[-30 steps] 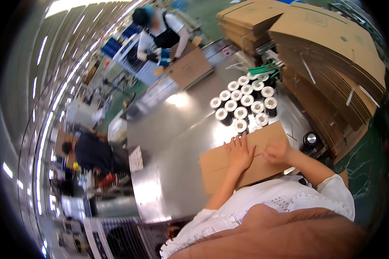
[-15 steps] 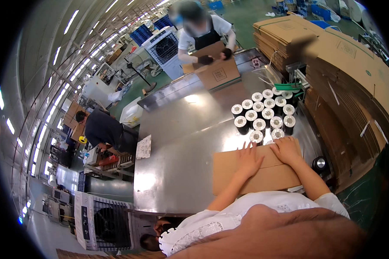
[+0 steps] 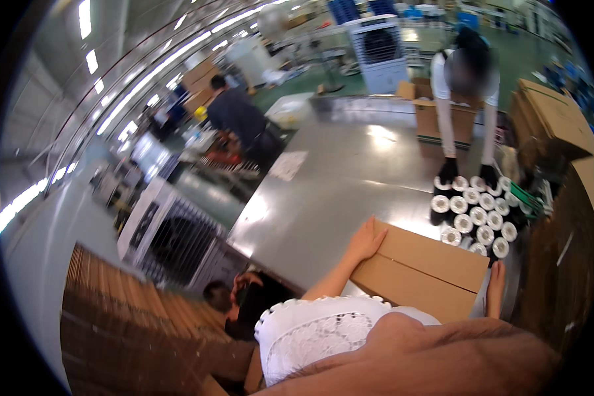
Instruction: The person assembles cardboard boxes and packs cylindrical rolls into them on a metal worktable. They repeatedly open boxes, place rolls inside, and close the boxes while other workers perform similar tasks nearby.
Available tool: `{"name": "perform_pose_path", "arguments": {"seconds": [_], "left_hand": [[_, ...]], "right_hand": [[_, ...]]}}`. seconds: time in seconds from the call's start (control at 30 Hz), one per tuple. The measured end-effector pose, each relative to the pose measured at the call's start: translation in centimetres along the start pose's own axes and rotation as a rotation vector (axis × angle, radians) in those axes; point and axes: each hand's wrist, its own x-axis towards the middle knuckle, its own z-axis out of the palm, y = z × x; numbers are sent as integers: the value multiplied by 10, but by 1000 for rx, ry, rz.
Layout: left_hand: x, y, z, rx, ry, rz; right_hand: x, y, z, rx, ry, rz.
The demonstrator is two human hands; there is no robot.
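Note:
A taped brown cardboard box [image 3: 424,266] lies closed in front of me, at a slant. My left hand [image 3: 368,240] grips its far left corner, fingers along the edge. At the opposite end, my right hand [image 3: 496,285] presses against the side with its fingers pointing away from me; part of it is hidden behind the box. Just beyond stands a group of black cylinders with white round tops [image 3: 478,216], close to the box's far right corner. A co-worker's black-gloved hands [image 3: 448,171] reach onto the far cylinders.
The metal table [image 3: 330,171] spreads to the left, with a paper sheet [image 3: 288,165] on it. An open carton [image 3: 429,122] stands beside the co-worker. Flat cardboard stacks rise at the right [image 3: 553,119] and lower left [image 3: 138,310]. A green strap tool [image 3: 525,198] sits by the cylinders.
My hands have gone from lying flat on the box to holding its two ends, and the box is turned. The co-worker has left the carton and reached to the cylinders. My view has swung left.

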Motion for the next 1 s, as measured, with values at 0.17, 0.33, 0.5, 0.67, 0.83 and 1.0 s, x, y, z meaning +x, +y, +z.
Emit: {"name": "perform_pose_path", "arguments": {"seconds": [0.17, 0.33, 0.5, 0.67, 0.83, 1.0], "left_hand": [[32, -112, -17, -120, -42, -91], [46, -189, -8, -347, -121, -375], [2, -96, 21, -1175, -459, -466], [-54, -72, 63, -1671, -685, -274], [-63, -42, 92, -1422, -533, -550], [-55, -104, 142, -882, -315, -623]], "right_hand": [[-82, 13, 74, 106, -245, 565], [-103, 0, 38, 460, -626, 761], [-74, 20, -13, 691, -599, 461], [-72, -123, -49, 714, -401, 234], [-71, -123, -43, 648, -420, 183], [-82, -180, 39, 641, -555, 364]]}}
